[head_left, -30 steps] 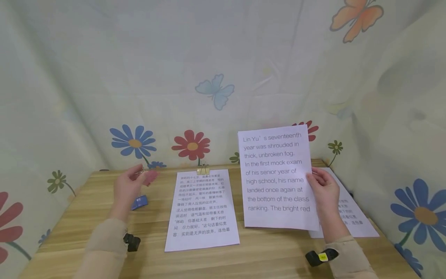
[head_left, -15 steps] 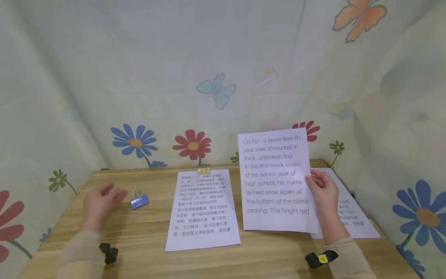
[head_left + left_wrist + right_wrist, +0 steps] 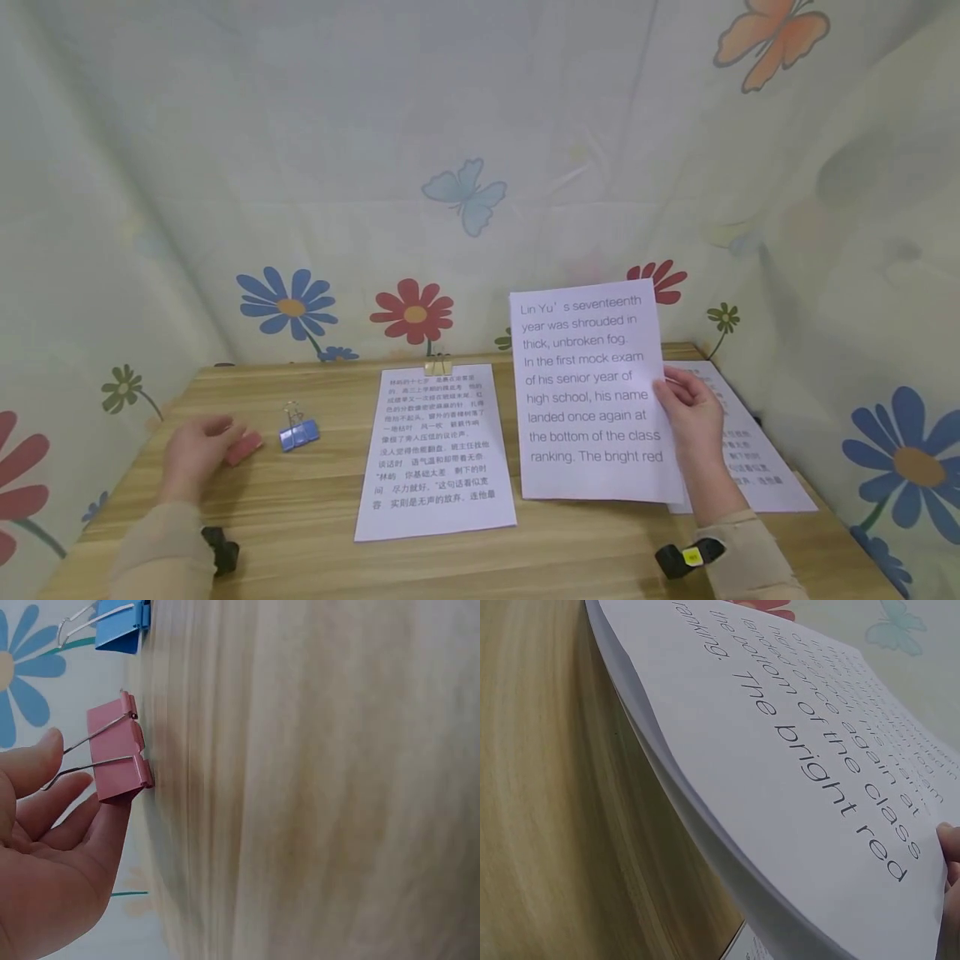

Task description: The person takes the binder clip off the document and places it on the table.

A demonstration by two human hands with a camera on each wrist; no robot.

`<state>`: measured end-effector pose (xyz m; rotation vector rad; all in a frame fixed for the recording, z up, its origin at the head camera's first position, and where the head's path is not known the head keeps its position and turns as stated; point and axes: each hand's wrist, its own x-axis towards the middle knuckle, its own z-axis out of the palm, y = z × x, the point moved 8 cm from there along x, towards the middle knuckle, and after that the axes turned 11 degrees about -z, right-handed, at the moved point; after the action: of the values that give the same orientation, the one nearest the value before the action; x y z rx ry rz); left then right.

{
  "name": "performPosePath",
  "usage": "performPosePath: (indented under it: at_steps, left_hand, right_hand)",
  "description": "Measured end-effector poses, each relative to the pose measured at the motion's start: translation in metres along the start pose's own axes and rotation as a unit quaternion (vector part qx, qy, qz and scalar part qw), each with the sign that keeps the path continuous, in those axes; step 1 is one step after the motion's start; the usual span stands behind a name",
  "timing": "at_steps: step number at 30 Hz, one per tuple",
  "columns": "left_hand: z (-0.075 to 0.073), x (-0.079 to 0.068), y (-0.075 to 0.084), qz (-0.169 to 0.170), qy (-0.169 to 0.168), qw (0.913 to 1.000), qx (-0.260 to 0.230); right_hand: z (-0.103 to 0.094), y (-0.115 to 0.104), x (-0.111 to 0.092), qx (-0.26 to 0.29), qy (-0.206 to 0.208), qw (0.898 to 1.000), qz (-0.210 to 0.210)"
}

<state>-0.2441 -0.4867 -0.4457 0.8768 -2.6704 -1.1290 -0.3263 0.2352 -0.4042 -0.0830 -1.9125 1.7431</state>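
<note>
At the left of the table, my left hand [image 3: 197, 454] pinches a pink binder clip [image 3: 244, 448] by its wire handles. In the left wrist view the clip's pink body [image 3: 116, 754] is right at the wooden surface, with the thumb [image 3: 51, 754] at one handle and the other fingers beneath. My right hand [image 3: 692, 408] grips the right edge of a thin stack of printed sheets [image 3: 585, 392], raised with English text facing me. The right wrist view shows the stack's layered lower edge [image 3: 727, 847]; only a bit of the fingers appears there.
A blue binder clip [image 3: 300, 434] lies right of the pink one. Mid-table are printed Chinese sheets [image 3: 437, 454] with a gold binder clip [image 3: 438, 367] at their top edge. More printed paper [image 3: 772, 479] lies at the right, partly behind the right hand. Flowered cloth [image 3: 480, 250] surrounds the wooden table [image 3: 315, 542].
My left hand has carried the pink binder clip left and down to the table, uncovering the blue one. The right hand's raised sheets have dropped slightly.
</note>
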Motion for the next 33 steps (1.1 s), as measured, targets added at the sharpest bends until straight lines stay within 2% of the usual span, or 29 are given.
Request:
performPosePath:
  at_steps: [8, 12, 19, 22, 33]
  left_hand:
    - [-0.001, 0.003, -0.009, -0.023, -0.019, 0.9995, -0.011]
    - [-0.001, 0.004, -0.011, -0.031, -0.02, 0.9988, -0.033]
    - [-0.001, -0.004, -0.005, -0.003, -0.018, 0.9977, -0.066]
    - [-0.001, -0.007, -0.003, -0.001, -0.017, 0.997, -0.075]
    - [-0.001, -0.01, -0.002, 0.009, -0.009, 0.9973, -0.072]
  right_hand:
    - [0.002, 0.004, 0.001, -0.013, -0.01, 1.0, 0.015]
    - [0.003, 0.006, 0.0, -0.029, -0.018, 0.999, 0.029]
    - [0.005, 0.014, 0.0, -0.033, -0.022, 0.998, 0.041]
    - [0.007, 0.02, 0.002, -0.034, -0.021, 0.998, 0.042]
    - [0.012, 0.043, 0.006, -0.073, -0.043, 0.994, 0.062]
